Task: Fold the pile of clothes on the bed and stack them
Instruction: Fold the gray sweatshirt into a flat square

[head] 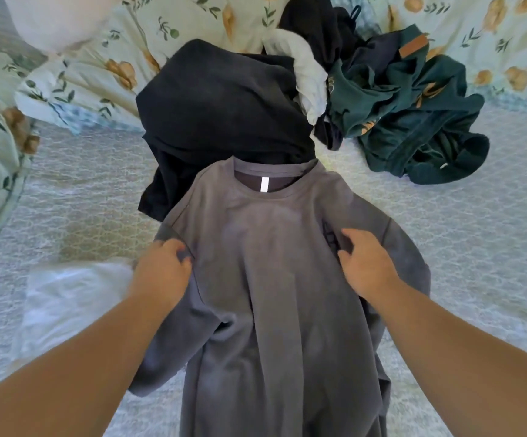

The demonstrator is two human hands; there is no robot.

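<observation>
Fingers (183, 254) of left hand (161, 272) and right hand (366, 266) curled, pinching grey T-shirt (271, 294) at both shoulders, collar toward black garment (221, 111) on bed (476, 247).

A floral duvet (104, 52) lies bunched along the far side of the pale patterned bedsheet (476, 231).

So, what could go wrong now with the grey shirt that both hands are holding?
The grey shirt is wrinkled down its middle, so a fold made now may keep the creases. Its collar lies on the black garment, which could be dragged along. The left hand and right hand pinch unevenly, so the fold may skew.
</observation>
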